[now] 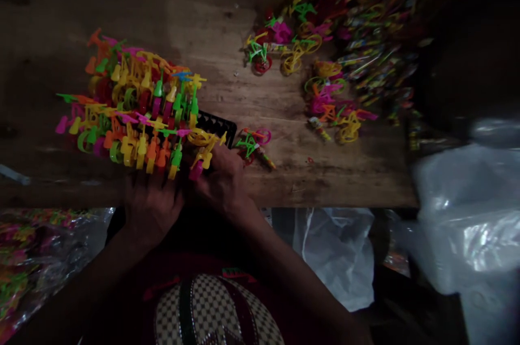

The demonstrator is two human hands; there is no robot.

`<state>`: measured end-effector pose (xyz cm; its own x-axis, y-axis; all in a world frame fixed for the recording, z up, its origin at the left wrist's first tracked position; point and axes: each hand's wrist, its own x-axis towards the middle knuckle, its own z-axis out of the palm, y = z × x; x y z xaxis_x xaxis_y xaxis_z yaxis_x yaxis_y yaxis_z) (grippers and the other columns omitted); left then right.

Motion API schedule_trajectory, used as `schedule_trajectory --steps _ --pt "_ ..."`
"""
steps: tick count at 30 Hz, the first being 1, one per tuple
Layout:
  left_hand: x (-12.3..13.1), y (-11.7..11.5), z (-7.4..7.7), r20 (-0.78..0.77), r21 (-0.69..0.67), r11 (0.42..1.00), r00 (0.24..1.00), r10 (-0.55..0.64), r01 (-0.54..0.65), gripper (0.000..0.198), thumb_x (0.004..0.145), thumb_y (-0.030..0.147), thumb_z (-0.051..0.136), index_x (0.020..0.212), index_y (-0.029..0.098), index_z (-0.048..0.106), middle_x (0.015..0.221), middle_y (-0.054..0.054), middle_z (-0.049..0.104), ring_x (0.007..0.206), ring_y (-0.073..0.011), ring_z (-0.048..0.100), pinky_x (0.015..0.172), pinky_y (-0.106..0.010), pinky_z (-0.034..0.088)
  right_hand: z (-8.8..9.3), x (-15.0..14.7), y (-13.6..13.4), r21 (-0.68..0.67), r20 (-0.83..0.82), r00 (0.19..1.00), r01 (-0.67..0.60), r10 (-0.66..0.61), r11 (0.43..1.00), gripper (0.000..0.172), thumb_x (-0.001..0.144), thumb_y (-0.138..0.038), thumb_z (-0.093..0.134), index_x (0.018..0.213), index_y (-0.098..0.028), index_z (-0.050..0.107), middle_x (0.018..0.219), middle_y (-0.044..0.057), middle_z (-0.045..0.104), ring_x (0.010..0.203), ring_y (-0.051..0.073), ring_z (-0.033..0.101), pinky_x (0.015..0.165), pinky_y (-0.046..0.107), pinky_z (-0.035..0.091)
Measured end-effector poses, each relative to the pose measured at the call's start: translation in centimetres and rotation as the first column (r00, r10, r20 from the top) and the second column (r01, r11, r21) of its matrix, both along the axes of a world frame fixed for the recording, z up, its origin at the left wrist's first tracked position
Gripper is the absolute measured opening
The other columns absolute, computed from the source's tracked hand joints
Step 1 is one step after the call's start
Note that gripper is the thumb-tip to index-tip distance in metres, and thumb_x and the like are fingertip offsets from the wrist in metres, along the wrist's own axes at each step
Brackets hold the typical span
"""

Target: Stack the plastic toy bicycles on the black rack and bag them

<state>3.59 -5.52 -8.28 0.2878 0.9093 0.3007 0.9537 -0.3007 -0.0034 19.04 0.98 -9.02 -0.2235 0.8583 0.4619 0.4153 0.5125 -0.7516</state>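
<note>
Two rows of small colourful plastic toy bicycles (140,155) stand in a black slotted rack (217,124) on the wooden table. My left hand (150,205) is at the rack's near edge, fingers curled up against it; the toys hide its fingertips. At the right end of the front row, my right hand (223,177) grips a yellow toy bicycle (206,154) with a magenta wheel, its fingers partly hidden. Just right of that hand lies a green toy bicycle (247,143) with a small printed tube (267,160) beside it.
Loose toy bicycles (298,55) and a heap of printed tubes (371,71) cover the far right of the wooden table (260,101). Clear plastic bags (467,199) hang at the right. A white bag (335,253) is below the edge; bagged colourful parts (28,258) are lower left.
</note>
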Motion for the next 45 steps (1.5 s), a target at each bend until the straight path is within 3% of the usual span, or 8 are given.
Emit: schedule_trajectory --steps 7,11,17,24,30,35,38,45 --pt "0.2 0.0 0.1 -0.028 0.078 0.997 1.000 -0.001 0.003 0.034 0.095 0.028 0.058 0.120 0.012 0.074 0.104 -0.019 0.073 0.087 -0.0338 0.064 0.079 -0.045 0.044 -0.5 -0.3 -0.2 0.046 0.055 0.998 0.013 -0.015 0.999 0.016 0.081 -0.008 0.053 0.089 -0.022 0.054 0.080 0.003 0.065 0.078 0.020 0.064 0.069 0.032 0.052" --pt "0.0 -0.1 -0.4 0.029 0.094 0.995 0.999 -0.035 0.033 0.026 0.095 0.025 0.057 0.109 0.012 0.075 0.100 -0.016 0.074 0.086 -0.0335 0.065 0.081 -0.046 0.045 -0.6 -0.5 -0.3 0.107 0.075 0.996 0.030 -0.038 0.994 0.018 0.083 -0.010 0.053 0.095 -0.023 0.053 0.084 0.002 0.065 0.077 0.018 0.062 0.068 0.031 0.051" --pt "-0.5 -0.3 -1.2 0.110 -0.005 0.999 0.993 -0.044 0.045 0.022 0.096 0.023 0.055 0.098 0.016 0.076 0.099 -0.012 0.076 0.093 -0.0352 0.067 0.087 -0.049 0.047 -0.5 -0.8 -0.4 0.207 0.062 0.998 0.017 -0.031 0.978 0.026 0.084 -0.007 0.052 0.104 -0.023 0.055 0.082 0.002 0.066 0.074 0.019 0.062 0.068 0.032 0.052" --pt "-0.2 -0.4 -1.2 0.137 0.043 0.999 0.990 -0.004 -0.002 0.019 0.093 0.022 0.060 0.100 0.015 0.076 0.100 -0.016 0.073 0.094 -0.0352 0.065 0.086 -0.048 0.048 -0.1 -0.7 -0.8 0.126 0.071 0.996 0.046 -0.055 0.991 0.024 0.084 -0.007 0.055 0.102 -0.023 0.061 0.081 0.003 0.070 0.076 0.021 0.066 0.073 0.036 0.054" --pt "-0.3 -0.3 -1.4 0.070 0.072 0.997 0.998 -0.001 -0.004 0.021 0.094 0.026 0.060 0.103 0.016 0.076 0.105 -0.016 0.072 0.095 -0.0340 0.064 0.087 -0.046 0.044 -0.4 -1.0 -0.9 0.122 0.045 0.993 0.102 -0.109 0.987 0.013 0.086 -0.011 0.056 0.091 -0.022 0.059 0.079 0.003 0.067 0.079 0.021 0.063 0.089 0.044 0.053" --pt "-0.4 -0.3 -1.5 0.083 0.025 1.000 0.997 -0.006 0.004 0.031 0.097 0.035 0.059 0.117 0.018 0.075 0.113 -0.020 0.070 0.105 -0.0390 0.063 0.090 -0.049 0.044 -0.5 -1.6 -1.0 0.044 0.034 0.974 0.224 -0.226 0.973 0.013 0.087 -0.016 0.056 0.078 -0.024 0.050 0.074 0.001 0.058 0.075 0.020 0.056 0.077 0.038 0.051" --pt "-0.5 -0.3 -1.4 0.095 -0.025 1.000 0.995 0.010 -0.008 0.036 0.098 0.039 0.056 0.122 0.020 0.074 0.119 -0.020 0.069 0.112 -0.0397 0.062 0.095 -0.051 0.044 -0.6 -1.6 -0.8 -0.010 0.059 0.974 0.218 -0.217 0.976 0.012 0.084 -0.017 0.056 0.079 -0.024 0.048 0.079 0.003 0.059 0.080 0.021 0.056 0.077 0.038 0.050" --pt "-0.6 -0.2 -1.6 0.107 0.072 0.997 0.994 0.008 -0.016 0.027 0.095 0.030 0.059 0.111 0.018 0.078 0.109 -0.016 0.071 0.101 -0.0329 0.066 0.090 -0.045 0.050 -0.9 -1.5 -0.7 0.059 0.044 0.979 0.194 -0.197 0.979 0.014 0.086 -0.015 0.054 0.077 -0.024 0.050 0.075 0.002 0.060 0.075 0.020 0.056 0.075 0.036 0.049"
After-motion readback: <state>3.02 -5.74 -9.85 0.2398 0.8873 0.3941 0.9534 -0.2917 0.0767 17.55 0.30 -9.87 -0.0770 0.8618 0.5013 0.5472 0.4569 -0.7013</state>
